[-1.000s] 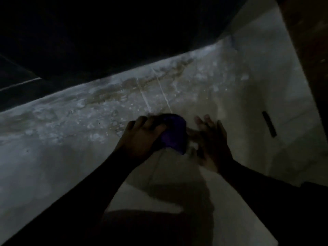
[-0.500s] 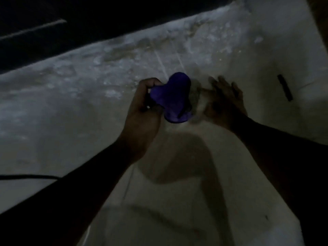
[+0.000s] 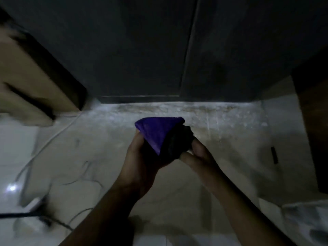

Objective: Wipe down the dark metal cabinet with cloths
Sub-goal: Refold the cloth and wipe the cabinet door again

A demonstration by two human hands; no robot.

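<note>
Gloom hides detail, but left hand grips purple cloth while right hand pinches what seems a dark cloth.

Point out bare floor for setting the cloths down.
Bare: floor between purple cloth and cabinet; also right of the right hand gripping the black cloth, up to the small dark bar. Crowded: left side, cables.

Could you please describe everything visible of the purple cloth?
The purple cloth looks like soft fabric, folded into a rough wedge whose point hangs down. It is held before the dark cabinet, above the floor. The left hand grips it from below; a dark crumpled bundle, pinched by the right hand, lies against its right side.
</note>
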